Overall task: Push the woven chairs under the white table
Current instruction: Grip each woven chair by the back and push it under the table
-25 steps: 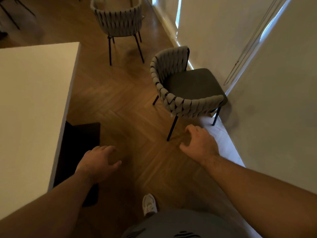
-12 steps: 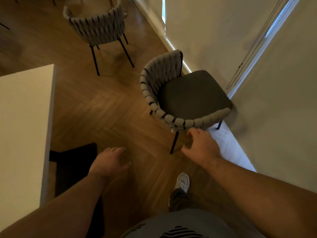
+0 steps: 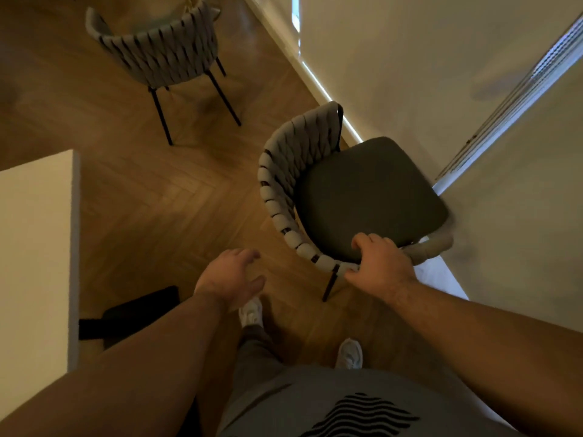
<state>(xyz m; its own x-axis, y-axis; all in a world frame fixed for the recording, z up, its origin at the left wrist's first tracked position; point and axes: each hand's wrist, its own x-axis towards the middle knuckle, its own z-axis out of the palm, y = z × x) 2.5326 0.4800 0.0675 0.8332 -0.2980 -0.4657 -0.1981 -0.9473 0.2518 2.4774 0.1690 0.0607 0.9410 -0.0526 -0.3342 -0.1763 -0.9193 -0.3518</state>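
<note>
One grey woven chair (image 3: 293, 152) stands dark-seated on black legs.

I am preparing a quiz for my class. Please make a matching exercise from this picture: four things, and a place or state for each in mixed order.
1. right hand
2. left hand
3. farther grey woven chair with black legs
4. white rectangular table

a. far left of the view
b. open, holding nothing
c. grips the rim of the nearer grey woven chair
d. top of the view, untouched

Pairs: 1-c, 2-b, 3-d, 4-a.
</note>
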